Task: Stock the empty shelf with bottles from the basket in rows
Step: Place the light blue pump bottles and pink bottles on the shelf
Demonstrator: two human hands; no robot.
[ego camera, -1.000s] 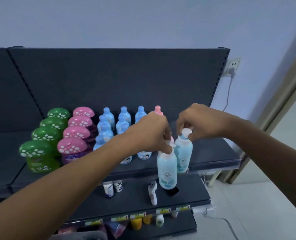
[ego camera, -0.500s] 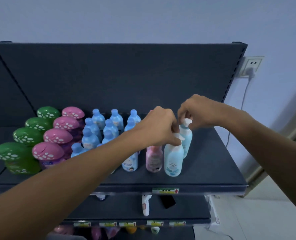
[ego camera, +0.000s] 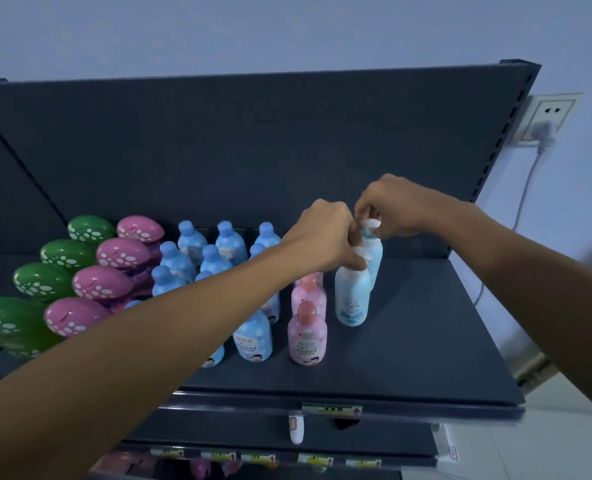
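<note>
Two pale blue pump bottles stand one behind the other on the dark shelf [ego camera: 426, 341], right of the pink row. My left hand [ego camera: 325, 233] grips the pump top of the front pump bottle [ego camera: 351, 299]. My right hand [ego camera: 395, 206] pinches the white pump top of the rear pump bottle [ego camera: 374, 251]. Both bottles rest upright on the shelf. The front pink bottle [ego camera: 307, 336] stands just left of them. The basket is out of view.
Rows of green mushroom-cap bottles [ego camera: 38, 282], pink mushroom-cap bottles [ego camera: 102, 284] and small blue bottles [ego camera: 253, 337] fill the shelf's left half. Lower shelves hold a white item [ego camera: 296, 429]. A wall socket with a plugged cable [ego camera: 544, 128] is at right.
Both hands carried the two pump bottles from the shelf's front edge deeper onto the shelf, next to the pink row. The camera moved closer and higher.
</note>
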